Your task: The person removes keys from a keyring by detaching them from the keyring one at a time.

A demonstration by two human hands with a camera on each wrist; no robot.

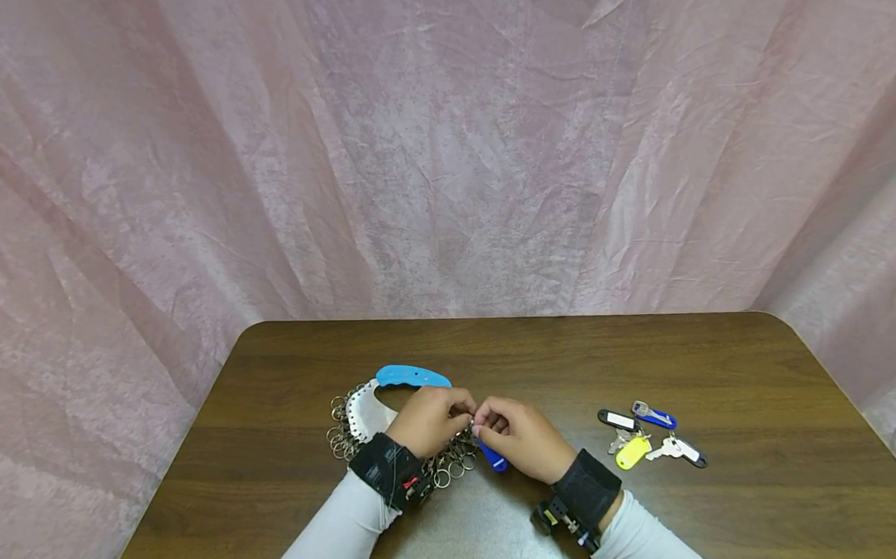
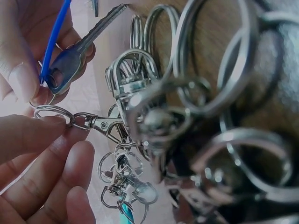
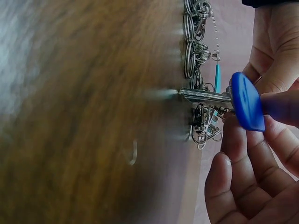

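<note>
My left hand (image 1: 430, 420) pinches a split ring (image 2: 53, 111) linked to a small swivel clasp (image 2: 103, 124). Close against it, my right hand (image 1: 528, 439) holds the thin ring of a blue key tag (image 3: 247, 101). A metal key (image 2: 70, 63) hangs beside that tag. The fingertips of both hands meet at the rings, and whether the two rings are joined cannot be made out. Beneath the left hand lies a white plate with a blue handle (image 1: 413, 375), its edge hung with many clasps and split rings (image 1: 342, 438). The left hand covers part of it.
To the right on the brown wooden table (image 1: 760, 383) lie more tagged keys: a black tag (image 1: 618, 420), a blue tag (image 1: 655, 417), a yellow tag (image 1: 633, 452) and another black tag (image 1: 692, 453). A pink curtain (image 1: 443, 163) hangs behind the table.
</note>
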